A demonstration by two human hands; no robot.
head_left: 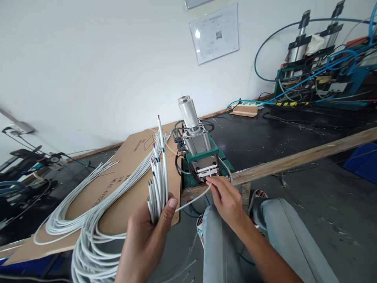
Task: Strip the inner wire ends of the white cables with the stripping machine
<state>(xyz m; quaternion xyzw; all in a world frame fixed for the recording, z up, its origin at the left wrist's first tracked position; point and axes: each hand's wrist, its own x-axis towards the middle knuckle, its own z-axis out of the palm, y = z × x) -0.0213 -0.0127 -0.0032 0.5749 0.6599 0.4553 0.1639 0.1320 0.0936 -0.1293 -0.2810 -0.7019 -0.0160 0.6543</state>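
Note:
My left hand (149,236) is closed around a bundle of white cables (159,182), their ends pointing up with small coloured wire tips showing. One cable in the bundle stands taller than the others. Between thumb and fingers, my right hand (226,196) pinches a single white cable (196,201) close to its end. That end is at the front slot of a small pneumatic press (203,157), which has a silver cylinder on top and a green base. My fingertips hide part of the cable at the slot, so how deep it sits cannot be seen.
Long looped white cables (97,220) lie over a flat cardboard sheet (118,184) at left and hang off its front edge. Other machines with blue hoses (321,67) stand at the back right. A wooden edge (294,157) borders the black table. A power strip (247,104) lies by the wall.

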